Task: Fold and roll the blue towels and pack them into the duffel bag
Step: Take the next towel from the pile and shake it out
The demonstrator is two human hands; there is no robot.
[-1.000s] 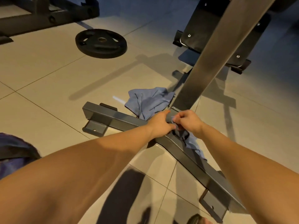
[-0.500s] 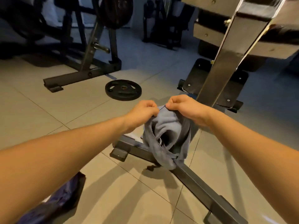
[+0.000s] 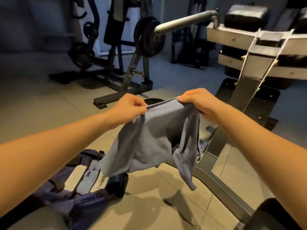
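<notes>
A blue towel (image 3: 154, 140) hangs in the air in front of me, stretched by its top edge. My left hand (image 3: 131, 107) pinches the left end of that edge and my right hand (image 3: 197, 101) grips the right end. The cloth droops in folds, with one corner dangling low on the right. Below it on the floor at the lower left lies the navy duffel bag (image 3: 79, 201), open, with a pale blue roll (image 3: 87, 180) showing inside.
A grey steel bench frame (image 3: 216, 181) runs across the floor under the towel, its upright post (image 3: 245, 77) rising at the right. A plate-loaded machine (image 3: 132, 67) and a weight plate (image 3: 152, 101) stand behind. Tiled floor lies in between.
Both hands lifted the towel off the bench's floor bar and raised it, then moved apart, spreading its top edge. My view rose, and the duffel bag came into sight.
</notes>
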